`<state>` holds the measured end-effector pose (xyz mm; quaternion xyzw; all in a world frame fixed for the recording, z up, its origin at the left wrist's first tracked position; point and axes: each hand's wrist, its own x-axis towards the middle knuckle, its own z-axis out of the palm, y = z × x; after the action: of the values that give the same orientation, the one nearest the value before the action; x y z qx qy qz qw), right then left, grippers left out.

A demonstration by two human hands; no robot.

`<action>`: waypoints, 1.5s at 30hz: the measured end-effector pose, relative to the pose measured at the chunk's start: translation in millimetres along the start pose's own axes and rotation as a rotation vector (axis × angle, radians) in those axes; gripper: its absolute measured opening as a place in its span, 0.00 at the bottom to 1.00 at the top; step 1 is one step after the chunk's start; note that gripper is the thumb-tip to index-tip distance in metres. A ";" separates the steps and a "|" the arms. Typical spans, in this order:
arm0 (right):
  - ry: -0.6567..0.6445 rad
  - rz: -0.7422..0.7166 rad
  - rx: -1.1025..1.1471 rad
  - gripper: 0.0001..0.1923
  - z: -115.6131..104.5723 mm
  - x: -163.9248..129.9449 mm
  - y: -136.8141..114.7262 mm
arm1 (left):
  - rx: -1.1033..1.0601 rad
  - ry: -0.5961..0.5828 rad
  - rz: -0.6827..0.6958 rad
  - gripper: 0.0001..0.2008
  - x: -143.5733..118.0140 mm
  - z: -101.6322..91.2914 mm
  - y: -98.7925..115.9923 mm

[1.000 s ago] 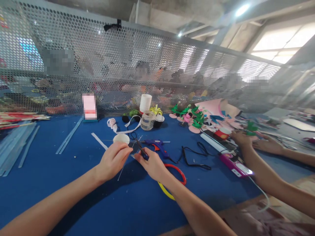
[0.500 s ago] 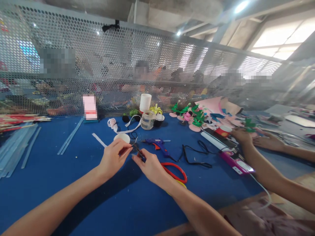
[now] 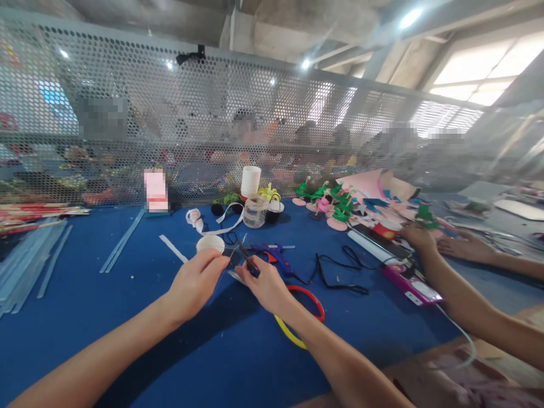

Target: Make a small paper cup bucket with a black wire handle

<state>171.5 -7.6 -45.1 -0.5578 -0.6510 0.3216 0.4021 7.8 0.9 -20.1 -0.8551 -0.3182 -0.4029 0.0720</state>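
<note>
Scissors (image 3: 251,266) gripped in curled right hand (image 3: 266,282), midway across surface (image 3: 142,258); clear plastic (image 3: 235,275) pinched by closed left hand (image 3: 195,283). White cup (image 3: 210,243) seen just beyond; clear jar (image 3: 255,213) set nearer far edge, contents unclear.

The left hand (image 3: 196,283) hides the near part of a white cup (image 3: 210,244). The right hand (image 3: 267,280) covers much of a dark tool (image 3: 251,266); its kind is unclear. A clear piece (image 3: 233,259) between the hands is too fine to make out. The right edge cuts off a co-worker's arms (image 3: 471,309). People (image 3: 244,127) behind the mesh (image 3: 191,96) are blurred.
</note>
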 end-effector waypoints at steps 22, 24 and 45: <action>-0.015 -0.039 -0.073 0.11 8.7 -7.8 -3.6 | -0.746 -0.104 -0.765 0.09 9.4 3.7 -3.4; -0.011 -0.040 -0.078 0.11 7.8 -7.6 -4.0 | -1.063 -0.192 -1.026 0.12 12.2 4.8 -2.5; -0.059 -0.010 0.009 0.09 5.6 -6.0 -4.4 | 0.193 0.128 0.258 0.04 6.1 1.0 -11.6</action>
<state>164.8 -14.1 -44.9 -0.5430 -0.6637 0.3391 0.3869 4.4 13.3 -17.9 -0.8506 -0.2377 -0.4116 0.2248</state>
